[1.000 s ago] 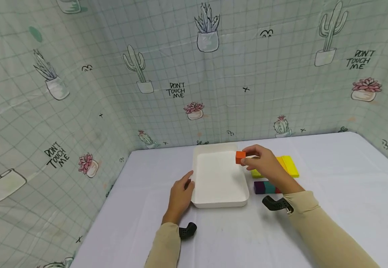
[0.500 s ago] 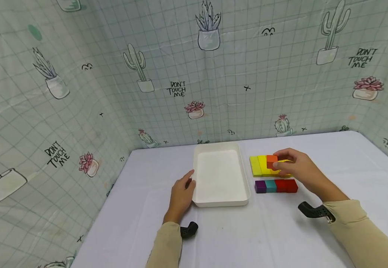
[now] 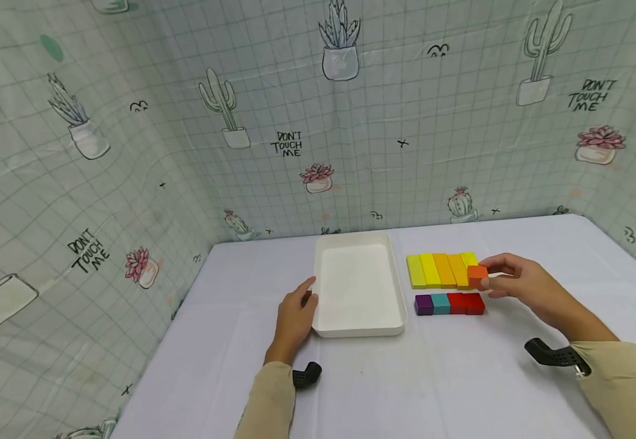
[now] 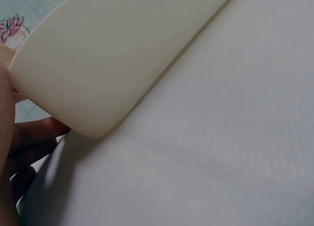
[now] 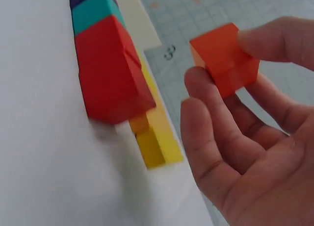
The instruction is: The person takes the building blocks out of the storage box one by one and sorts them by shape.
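My right hand (image 3: 534, 292) pinches an orange cube (image 3: 477, 277) between thumb and fingers, beside the right end of a row of flat yellow and amber blocks (image 3: 436, 271). The right wrist view shows the orange cube (image 5: 228, 62) raised off the table, with the thumb (image 5: 279, 42) on one face. My left hand (image 3: 294, 318) touches the left side of a white rectangular tray (image 3: 358, 286) with thumb and index finger. Close up in the left wrist view are the tray's outer wall (image 4: 108, 54) and partly shadowed fingers (image 4: 37, 133).
Right of the tray, in front of the yellow row, a line of cubes runs from a purple cube (image 3: 424, 305) through a teal cube (image 3: 441, 303) to red cubes (image 3: 466, 303). A white cloth covers the table (image 3: 383, 390); a cactus-print curtain (image 3: 361, 116) hangs behind.
My right hand has carried the orange cube rightward from over the tray's right edge, across the yellow blocks, to their right end. My left hand stays at the tray.
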### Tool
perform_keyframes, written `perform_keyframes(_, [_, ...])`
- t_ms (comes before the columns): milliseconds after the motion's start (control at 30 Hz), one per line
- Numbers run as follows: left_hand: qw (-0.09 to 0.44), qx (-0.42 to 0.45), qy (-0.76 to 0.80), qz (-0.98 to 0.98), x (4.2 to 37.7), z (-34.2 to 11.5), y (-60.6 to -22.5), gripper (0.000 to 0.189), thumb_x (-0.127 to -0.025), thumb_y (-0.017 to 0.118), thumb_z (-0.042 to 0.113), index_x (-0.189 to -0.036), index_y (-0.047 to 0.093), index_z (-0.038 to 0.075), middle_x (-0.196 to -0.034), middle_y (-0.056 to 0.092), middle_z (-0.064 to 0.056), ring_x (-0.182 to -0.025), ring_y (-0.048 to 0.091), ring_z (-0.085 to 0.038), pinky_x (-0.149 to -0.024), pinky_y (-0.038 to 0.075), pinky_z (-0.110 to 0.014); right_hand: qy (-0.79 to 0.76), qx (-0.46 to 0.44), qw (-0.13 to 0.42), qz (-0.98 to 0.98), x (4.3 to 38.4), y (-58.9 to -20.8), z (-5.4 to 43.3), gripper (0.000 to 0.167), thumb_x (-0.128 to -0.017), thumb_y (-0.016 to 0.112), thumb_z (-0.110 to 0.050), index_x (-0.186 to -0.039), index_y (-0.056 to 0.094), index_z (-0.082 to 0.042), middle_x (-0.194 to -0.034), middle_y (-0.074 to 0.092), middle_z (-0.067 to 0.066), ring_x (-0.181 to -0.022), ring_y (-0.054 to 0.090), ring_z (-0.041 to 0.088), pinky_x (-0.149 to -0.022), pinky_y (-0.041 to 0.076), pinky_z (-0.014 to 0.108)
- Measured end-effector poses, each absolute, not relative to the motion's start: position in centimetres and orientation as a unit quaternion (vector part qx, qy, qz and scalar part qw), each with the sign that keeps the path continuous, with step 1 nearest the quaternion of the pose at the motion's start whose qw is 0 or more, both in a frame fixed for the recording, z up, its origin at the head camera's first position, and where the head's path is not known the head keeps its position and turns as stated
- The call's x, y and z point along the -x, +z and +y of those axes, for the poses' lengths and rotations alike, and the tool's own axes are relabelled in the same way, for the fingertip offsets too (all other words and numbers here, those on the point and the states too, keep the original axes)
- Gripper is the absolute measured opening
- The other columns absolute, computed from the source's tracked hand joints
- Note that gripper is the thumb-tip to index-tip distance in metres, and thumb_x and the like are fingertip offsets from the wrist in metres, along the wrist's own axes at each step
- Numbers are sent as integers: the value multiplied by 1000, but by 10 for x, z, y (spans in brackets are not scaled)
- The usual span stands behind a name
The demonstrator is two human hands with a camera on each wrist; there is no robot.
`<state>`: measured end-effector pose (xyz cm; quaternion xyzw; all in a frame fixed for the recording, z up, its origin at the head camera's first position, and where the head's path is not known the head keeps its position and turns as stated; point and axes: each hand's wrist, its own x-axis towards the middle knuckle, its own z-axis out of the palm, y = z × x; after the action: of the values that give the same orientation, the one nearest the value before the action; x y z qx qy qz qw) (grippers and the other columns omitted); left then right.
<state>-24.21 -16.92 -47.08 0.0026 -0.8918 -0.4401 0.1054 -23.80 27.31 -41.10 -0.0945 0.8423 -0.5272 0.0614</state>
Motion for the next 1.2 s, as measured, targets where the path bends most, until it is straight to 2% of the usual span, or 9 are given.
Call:
perform_keyframes(267, [105,5,-444,-890,242,-169,-471,44,-101,55,26,-145,56,25,-120,66,-7,-114,57,-25,-103,43,-50,-516,88,96,847,234,-422,309,48,-98,64,-25,-137,48,-1,-130,59,18,-99,66,22,-83,57,31])
perform_keyframes(433, [106,4,-443,-890,244,-169,-471,43,-101,56,26,-144,56,25,-120,65,-7,-114,57,-26,-103,43,-50,-519,87,128,840,237,-427,319,50,-98,63,-21,-139,46,3,-121,66,17,-92,66,30,-79,56,34])
perform_keyframes(667, [109,8,-446,-888,243,-169,-470,44,-100,56,26,-144,57,23,-121,66,-9,-117,57,-28,-106,41,-52,-491,90,146,854,240,-435,320,54,-96,67,-26,-138,49,4,-128,63,20,-92,64,25,-76,57,33])
perform_keyframes(1033, [103,9,-449,-888,242,-169,-471,44,-101,55,27,-145,56,24,-124,65,-9,-119,56,-27,-108,40,-51,-459,111,143,870,238,-437,313,51,-95,69,-26,-134,53,2,-122,67,15,-90,62,17,-69,54,30])
perform_keyframes(1200, [104,4,-449,-888,241,-170,-471,44,-101,55,27,-145,56,24,-123,65,-9,-117,57,-27,-107,41,-51,-442,108,148,878,239,-437,309,51,-94,70,-26,-133,54,1,-122,67,15,-90,61,18,-68,53,29])
